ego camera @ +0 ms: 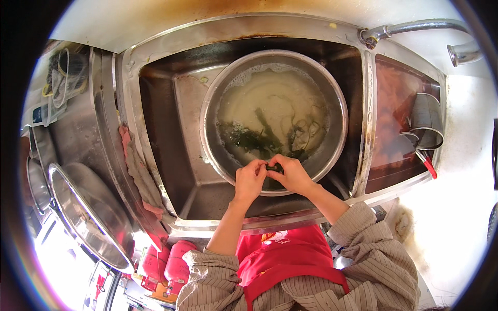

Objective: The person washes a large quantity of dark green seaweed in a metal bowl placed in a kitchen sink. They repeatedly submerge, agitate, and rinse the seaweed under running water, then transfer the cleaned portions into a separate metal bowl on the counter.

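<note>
Over the near rim of a large round steel basin [337, 97], my left hand [249, 182] and my right hand [291, 175] meet. Pinched between the fingertips of both is a small dark green piece [275, 168], seemingly seaweed. The basin holds cloudy, pale water [268, 91] with foam along its far edge. More dark green strips [268, 134] lie in the water just beyond my hands, some partly under the surface. To their right float thin, curled strands [311, 128]. My fingers hide part of the held piece.
The basin stands in a steel sink [194, 167]. At right, a second sink [389, 155] holds reddish water, a metal cup [426, 120] and a red-handled tool [428, 163]. A cloth [142, 175] drapes over the left edge, beside another steel bowl [91, 210]. A pipe [420, 26] crosses top right.
</note>
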The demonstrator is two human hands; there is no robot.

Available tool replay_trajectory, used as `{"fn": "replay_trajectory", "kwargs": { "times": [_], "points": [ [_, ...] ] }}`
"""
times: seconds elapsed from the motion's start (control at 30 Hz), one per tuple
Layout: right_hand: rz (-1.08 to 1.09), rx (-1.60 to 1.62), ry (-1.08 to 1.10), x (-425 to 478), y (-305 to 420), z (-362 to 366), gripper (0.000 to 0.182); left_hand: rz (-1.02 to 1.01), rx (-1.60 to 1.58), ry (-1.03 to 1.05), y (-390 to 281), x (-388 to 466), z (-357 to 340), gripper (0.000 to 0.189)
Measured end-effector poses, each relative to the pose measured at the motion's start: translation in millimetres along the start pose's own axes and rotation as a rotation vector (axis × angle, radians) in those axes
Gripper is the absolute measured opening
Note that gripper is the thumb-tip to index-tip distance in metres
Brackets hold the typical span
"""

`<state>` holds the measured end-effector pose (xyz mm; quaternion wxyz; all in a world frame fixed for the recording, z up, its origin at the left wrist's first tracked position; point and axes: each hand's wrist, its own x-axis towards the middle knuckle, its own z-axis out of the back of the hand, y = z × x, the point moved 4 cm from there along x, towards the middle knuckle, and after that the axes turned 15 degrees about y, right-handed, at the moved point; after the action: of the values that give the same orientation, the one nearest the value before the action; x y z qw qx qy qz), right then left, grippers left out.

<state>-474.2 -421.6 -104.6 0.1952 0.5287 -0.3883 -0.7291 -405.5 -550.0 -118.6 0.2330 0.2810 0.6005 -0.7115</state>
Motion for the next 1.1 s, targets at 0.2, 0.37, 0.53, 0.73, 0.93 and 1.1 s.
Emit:
{"fn": "replay_trajectory", "kwargs": {
  "times": [0.2, 0.37, 0.53, 0.73, 0.93, 1.1],
  "points": [
    [0.077, 0.146, 0.177, -3, -9, -9, 0.023, 0.064, -0.082, 0.169, 17, 2, 2, 0.011],
    [0.106, 0.385, 0.212, 3, 9, -1, 0.015, 0.062, -0.622, 0.391, 22, 1, 4, 0.029],
    [0.068, 0.428, 0.202, 12, -13, 17, 0.016, -0.005, -0.551, 0.382, 4, 14, 13, 0.030],
    [0.000, 0.777, 0.241, 11, -19, 14, 0.012, 0.053, -0.763, 0.445, -7, 21, 13, 0.015],
    [0.116, 0.880, 0.251, 9, -21, 15, 0.009, 0.120, -0.732, 0.273, 8, 31, -7, 0.009],
    [0.109, 0.847, 0.097, 12, -28, 24, 0.008, 0.589, -1.512, 0.025, 24, 46, -47, 0.013]
  ]
}}
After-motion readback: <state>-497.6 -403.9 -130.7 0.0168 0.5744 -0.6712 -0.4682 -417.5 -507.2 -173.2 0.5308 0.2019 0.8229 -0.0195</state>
